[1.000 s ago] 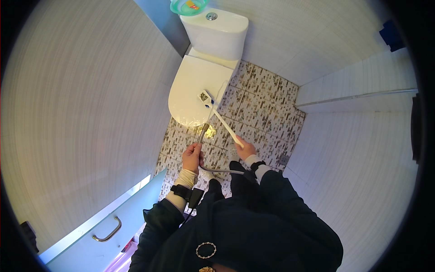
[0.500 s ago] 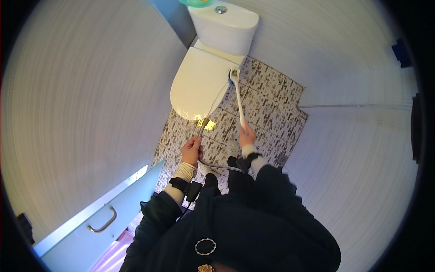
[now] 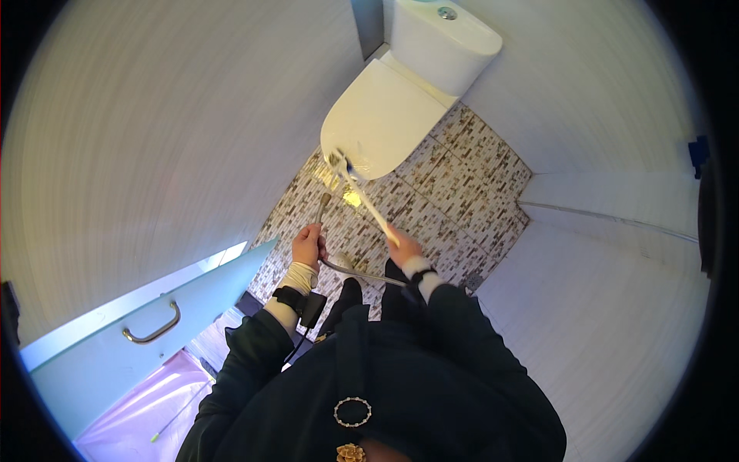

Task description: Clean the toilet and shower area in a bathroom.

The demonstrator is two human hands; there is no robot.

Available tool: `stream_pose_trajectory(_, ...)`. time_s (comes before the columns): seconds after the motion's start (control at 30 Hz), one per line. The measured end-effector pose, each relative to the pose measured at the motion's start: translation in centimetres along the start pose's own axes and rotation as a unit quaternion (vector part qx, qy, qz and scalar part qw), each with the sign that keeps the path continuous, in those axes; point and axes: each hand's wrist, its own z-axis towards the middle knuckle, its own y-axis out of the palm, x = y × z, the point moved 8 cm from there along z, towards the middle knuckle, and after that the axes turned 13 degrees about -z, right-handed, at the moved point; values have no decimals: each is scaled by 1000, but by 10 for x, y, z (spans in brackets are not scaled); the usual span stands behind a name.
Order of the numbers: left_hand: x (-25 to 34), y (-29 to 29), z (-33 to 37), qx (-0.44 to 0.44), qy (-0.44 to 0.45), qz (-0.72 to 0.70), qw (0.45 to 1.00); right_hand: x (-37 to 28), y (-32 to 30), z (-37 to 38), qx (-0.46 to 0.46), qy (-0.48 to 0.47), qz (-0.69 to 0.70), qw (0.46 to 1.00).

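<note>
My right hand (image 3: 404, 246) is closed round the handle of a white toilet brush (image 3: 370, 208). The brush's head, with some blue on it, lies at the front edge of the white toilet's closed lid (image 3: 382, 115). In my left hand (image 3: 309, 247) is a flexible grey hose (image 3: 348, 270), gripped near its end. Its brownish nozzle (image 3: 325, 199) points toward the toilet's front, and I see no clear jet coming from it. The rest of the hose curves right below my hands and passes out of sight by my right wrist.
Behind the lid stands the cistern (image 3: 439, 54) with a round flush button (image 3: 447, 13). Patterned floor tiles (image 3: 439, 192) look wet and shiny before the toilet. Pale walls close in on both sides. A light blue door (image 3: 146, 339) with a metal handle (image 3: 152, 323) stands ajar at lower left.
The brush has moved from the lid's right side to its front edge. The hose nozzle has shifted left, and the stream seen earlier no longer shows. The whole view has turned somewhat.
</note>
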Motion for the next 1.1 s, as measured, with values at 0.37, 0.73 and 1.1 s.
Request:
stream_pose_trajectory(0.37,16,-86,-17,11,19,-54,998,-75,-26,73,-3,-61,-118,991)
stream_pose_trajectory(0.73,23,-132,-30,-12,26,-92,995,-98,-8,44,-106,-56,-349,929)
stream_pose_trajectory(1.1,29,-154,-39,-17,21,-80,996,-13,-71,-40,-133,-51,-381,914)
